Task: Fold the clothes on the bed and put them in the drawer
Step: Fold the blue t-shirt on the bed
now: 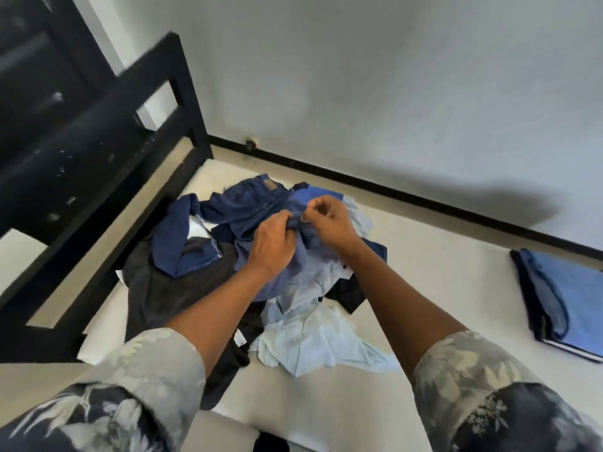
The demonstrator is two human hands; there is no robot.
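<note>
— Far along?
— Hardly. Just one blue folded garment flat on the bed, well apart to the right. No drawer in view.
— Left to do?
— Nearly everything: a tangled pile of clothes mid-bed, near the dark bed frame. On the far side jeans, at the near edge a pale blue shirt, dark pieces beneath.
— Hands?
— Both stretched forward over the heap, forearms bare. Palm down for the left hand, fingers curled into a slate-blue garment atop the pile. Just beside it the right hand, thumb and fingertips pinching the same cloth.
— Step in hand?
— Probably lifting that piece free for folding.
</note>
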